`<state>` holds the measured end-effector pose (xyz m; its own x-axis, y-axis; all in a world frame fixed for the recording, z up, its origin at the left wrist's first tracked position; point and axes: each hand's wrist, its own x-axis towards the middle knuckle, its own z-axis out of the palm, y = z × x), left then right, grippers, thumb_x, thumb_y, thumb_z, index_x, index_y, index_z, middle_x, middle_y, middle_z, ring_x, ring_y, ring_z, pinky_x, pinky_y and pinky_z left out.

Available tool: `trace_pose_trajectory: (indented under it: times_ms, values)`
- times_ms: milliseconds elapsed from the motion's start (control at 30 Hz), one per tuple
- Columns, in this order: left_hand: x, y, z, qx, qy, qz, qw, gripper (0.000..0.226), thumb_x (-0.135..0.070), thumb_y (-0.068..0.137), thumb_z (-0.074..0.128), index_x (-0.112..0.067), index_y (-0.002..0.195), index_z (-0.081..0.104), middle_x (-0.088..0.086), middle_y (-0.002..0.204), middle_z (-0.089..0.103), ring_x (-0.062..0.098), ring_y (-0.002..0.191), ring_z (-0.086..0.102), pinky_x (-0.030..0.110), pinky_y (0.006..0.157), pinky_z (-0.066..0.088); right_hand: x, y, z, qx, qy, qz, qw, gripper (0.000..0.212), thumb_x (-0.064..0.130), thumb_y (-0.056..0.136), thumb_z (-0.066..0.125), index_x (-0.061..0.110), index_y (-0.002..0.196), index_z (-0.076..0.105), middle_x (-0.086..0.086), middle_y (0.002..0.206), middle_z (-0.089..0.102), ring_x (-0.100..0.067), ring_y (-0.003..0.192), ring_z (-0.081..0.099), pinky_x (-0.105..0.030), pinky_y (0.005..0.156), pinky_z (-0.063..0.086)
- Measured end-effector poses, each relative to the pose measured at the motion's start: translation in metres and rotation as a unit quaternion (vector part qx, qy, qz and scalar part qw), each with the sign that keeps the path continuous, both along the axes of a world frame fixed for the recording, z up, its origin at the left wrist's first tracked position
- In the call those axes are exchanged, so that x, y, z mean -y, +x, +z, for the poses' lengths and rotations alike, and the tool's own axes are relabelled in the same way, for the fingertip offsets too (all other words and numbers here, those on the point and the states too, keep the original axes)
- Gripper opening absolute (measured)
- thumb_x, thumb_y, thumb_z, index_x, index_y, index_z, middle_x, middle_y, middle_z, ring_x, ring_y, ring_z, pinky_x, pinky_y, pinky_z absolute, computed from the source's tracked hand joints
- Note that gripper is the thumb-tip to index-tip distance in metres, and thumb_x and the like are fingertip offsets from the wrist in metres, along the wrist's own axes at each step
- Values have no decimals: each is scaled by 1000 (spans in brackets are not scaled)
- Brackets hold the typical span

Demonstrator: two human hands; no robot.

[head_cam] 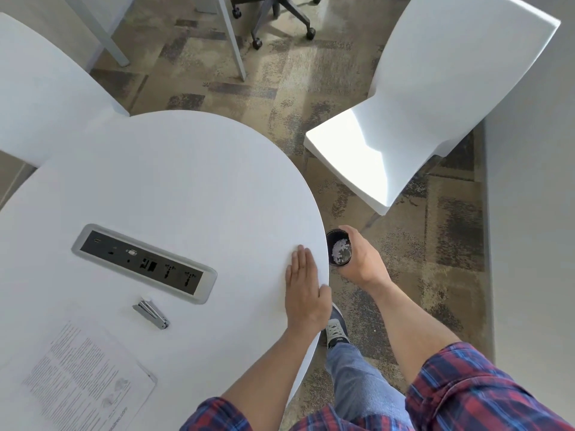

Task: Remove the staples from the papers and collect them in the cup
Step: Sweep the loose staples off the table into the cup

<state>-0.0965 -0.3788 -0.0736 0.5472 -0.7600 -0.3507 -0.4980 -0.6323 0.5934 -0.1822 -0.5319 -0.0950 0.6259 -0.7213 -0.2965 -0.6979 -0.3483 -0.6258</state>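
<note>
My right hand (362,259) grips a small black cup (339,248) just off the right edge of the round white table (186,181), its rim level with the tabletop. Pale bits lie in the bottom of the cup. My left hand (305,290) lies flat on the table at that edge, fingers together, palm down, right beside the cup. A stack of printed papers (84,384) lies at the table's near left. A metal staple remover (151,312) rests just beyond the papers.
A recessed socket panel (143,262) sits in the tabletop. A white chair (420,119) stands on the carpet to the right, another white chair (40,88) at far left. An office chair base (280,17) is at the top. My leg and shoe (337,331) are below the table edge.
</note>
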Motion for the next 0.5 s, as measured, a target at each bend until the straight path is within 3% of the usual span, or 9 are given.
trace_pose_trajectory:
  times_ms: [100,167,233,300,400,500]
  values:
    - [24,-5,12,-50,23,-44,998,90,-37,80,14,-11,166,2,4,174,-8,15,160,-13,35,130,-10,-1,0,3,9,-3,1,1000,80,30,76,83,31,145,41,4,134,65,-20,118,65,-42,95,57]
    - [46,-2,20,-107,55,-89,989,83,-34,86,19,-16,166,11,3,175,1,20,161,-5,39,131,-2,-3,-1,5,16,5,4,1000,69,31,82,78,31,143,45,5,131,67,-19,113,66,-41,91,57]
    - [63,3,27,-193,88,-105,972,76,-38,86,26,-18,158,33,10,167,31,33,152,28,50,124,25,-3,-4,6,11,7,12,1000,69,24,84,73,30,145,42,3,132,66,-21,113,66,-39,91,56]
    - [67,7,31,-247,70,-71,964,68,-40,83,38,-24,147,48,10,150,55,33,135,51,50,113,42,-4,-8,6,4,13,3,1000,76,21,81,72,31,148,38,2,131,66,-22,111,67,-39,91,57]
    - [51,12,35,-227,1,-6,974,55,-33,81,50,-34,134,64,-4,135,69,18,125,63,37,108,50,-8,-11,8,6,21,-35,999,81,25,74,78,35,145,40,7,127,68,-18,107,69,-39,90,58]
    - [30,14,40,-200,-53,57,977,40,-31,80,54,-29,116,72,-11,122,73,11,117,64,30,100,51,-13,-13,11,12,20,-66,998,81,32,72,82,37,141,41,9,123,69,-19,107,69,-40,88,59]
